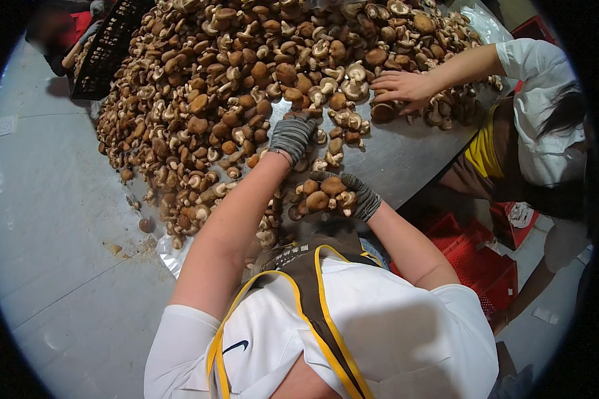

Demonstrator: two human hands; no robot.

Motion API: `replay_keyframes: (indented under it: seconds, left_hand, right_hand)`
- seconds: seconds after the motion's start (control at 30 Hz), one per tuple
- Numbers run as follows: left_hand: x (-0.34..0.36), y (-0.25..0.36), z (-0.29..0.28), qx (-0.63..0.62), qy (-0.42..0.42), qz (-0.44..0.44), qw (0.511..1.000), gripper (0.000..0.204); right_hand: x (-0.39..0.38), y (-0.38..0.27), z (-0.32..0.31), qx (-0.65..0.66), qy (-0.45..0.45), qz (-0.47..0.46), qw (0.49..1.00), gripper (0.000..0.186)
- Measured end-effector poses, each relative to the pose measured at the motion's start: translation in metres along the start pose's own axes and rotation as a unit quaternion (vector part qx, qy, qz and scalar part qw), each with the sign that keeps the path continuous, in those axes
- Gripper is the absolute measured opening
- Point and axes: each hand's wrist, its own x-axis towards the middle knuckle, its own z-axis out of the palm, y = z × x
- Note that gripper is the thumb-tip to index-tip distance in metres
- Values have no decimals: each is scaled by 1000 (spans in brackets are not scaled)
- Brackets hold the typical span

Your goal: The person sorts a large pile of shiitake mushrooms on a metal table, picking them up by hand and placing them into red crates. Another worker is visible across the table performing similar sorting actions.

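Observation:
A large heap of brown-capped shiitake mushrooms [199, 100] covers a metal table [386, 163]. My left hand [293, 137], in a grey striped glove, reaches into the near side of the heap with its fingers curled. Brown caps lie right at its fingertips, and the back of the hand hides what is in its grasp. Close to my body, my right hand [361, 195], in a matching glove, cups several shiitake mushrooms [318, 199], caps and pale stems showing. Loose mushrooms [334, 154] lie between my two hands.
At the right, a co-worker's bare hand [406, 90] rests on mushrooms. Red plastic crates [469, 263] stand below the table's right edge. Another person holds a black crate [110, 50] at the far left. Clear plastic sheeting [171, 256] hangs at the near left edge.

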Motion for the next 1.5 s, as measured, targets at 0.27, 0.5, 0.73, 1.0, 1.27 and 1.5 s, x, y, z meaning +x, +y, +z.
replay_keyframes:
  seconds: [0.27, 0.5, 0.73, 1.0, 1.27, 1.5]
  left_hand:
    - [-18, -11, -21, -262, 101, -54, 958, 40]
    - [2, 63, -22, -208, -132, -14, 969, 40]
    - [-5, 9, 28, -332, 24, 35, 942, 26]
    - [-119, 9, 5, -802, -81, -107, 582, 29]
    - [-189, 38, -15, -890, -23, -260, 374, 31]
    - [-217, 68, -21, -833, -6, -220, 508, 36]
  right_hand:
    - [-9, 14, -4, -17, 90, 16, 996, 82]
    - [-15, 23, -7, -75, 121, -13, 990, 75]
    - [-40, 24, -24, 39, 45, -57, 997, 64]
    - [-25, 12, -1, 79, 3, -66, 995, 72]
    - [-19, 27, 30, -25, -34, 2, 999, 52]
    - [-38, 49, 42, -31, 15, 72, 997, 61]
